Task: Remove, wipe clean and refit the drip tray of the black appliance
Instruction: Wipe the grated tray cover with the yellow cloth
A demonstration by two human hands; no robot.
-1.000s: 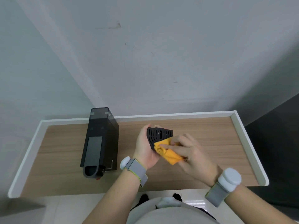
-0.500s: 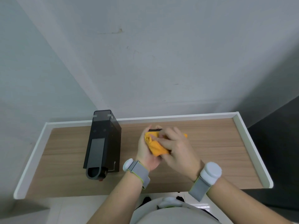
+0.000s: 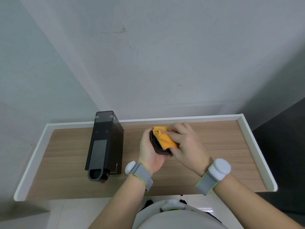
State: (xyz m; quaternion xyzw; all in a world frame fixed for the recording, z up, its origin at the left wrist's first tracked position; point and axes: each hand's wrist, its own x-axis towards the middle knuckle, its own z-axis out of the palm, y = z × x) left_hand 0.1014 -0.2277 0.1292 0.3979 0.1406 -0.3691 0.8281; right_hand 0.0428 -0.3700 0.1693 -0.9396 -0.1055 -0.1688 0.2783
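Cradling black drip tray [image 3: 156,146] above bench [image 3: 214,146]: left hand [image 3: 149,148], curled round its rim. Pinching orange cloth [image 3: 162,138] into tray: right hand [image 3: 186,142]. Black appliance [image 3: 105,144] upright at 9 o'clock, apart.

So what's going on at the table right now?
A person is wiping the black drip tray, which is out of the black appliance. The left hand holds the tray above the wooden table, while the right hand presses an orange cloth onto it. The appliance stands to the left, untouched.
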